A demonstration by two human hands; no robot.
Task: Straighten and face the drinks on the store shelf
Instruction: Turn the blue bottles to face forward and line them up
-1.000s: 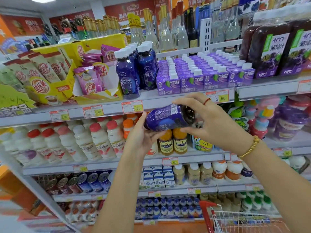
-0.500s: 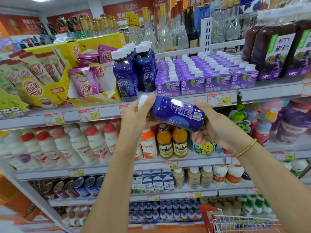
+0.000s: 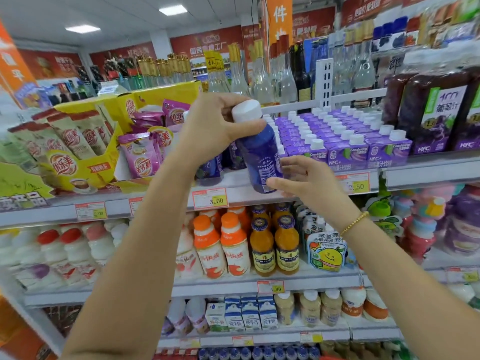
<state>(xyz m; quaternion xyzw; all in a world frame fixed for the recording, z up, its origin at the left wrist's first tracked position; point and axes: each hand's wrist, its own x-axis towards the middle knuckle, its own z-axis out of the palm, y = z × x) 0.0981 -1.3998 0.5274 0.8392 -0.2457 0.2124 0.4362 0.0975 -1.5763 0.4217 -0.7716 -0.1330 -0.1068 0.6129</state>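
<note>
Blue bottle [image 3: 262, 154] is up at the top shelf, cap uppermost and tipped just a touch off upright, white small print facing us! The left hand [image 3: 215, 126] has it from above, fingers curled round the white cap [image 3: 246, 111] and the neck. The right hand [image 3: 311, 181], gold bracelet [image 3: 354, 223] on the wrist, is in low, with the thumb across the front of the base and the fingers reaching behind, so the bottle's bottom end is pinched between them.

The base hangs right at the front lip of the shelf [image 3: 420, 175], just right of the 3.00 price tag [image 3: 210, 200]. The right hand covers that spot, so I can't tell whether it touches the board.

One level down are orange-capped milk drinks [image 3: 207, 245] and orange juice bottles [image 3: 262, 248], all upright.

Back up top, more blue bottles [image 3: 210, 167] peek out behind the left wrist. Purple cartons [image 3: 345, 149] run in tight rows to the right, with dark grape juice bottles [image 3: 436, 113] beyond them. A yellow display box [image 3: 85, 162] of sachets is off to the left. Furthest back, clear glass bottles [image 3: 262, 81] line the far side.
</note>
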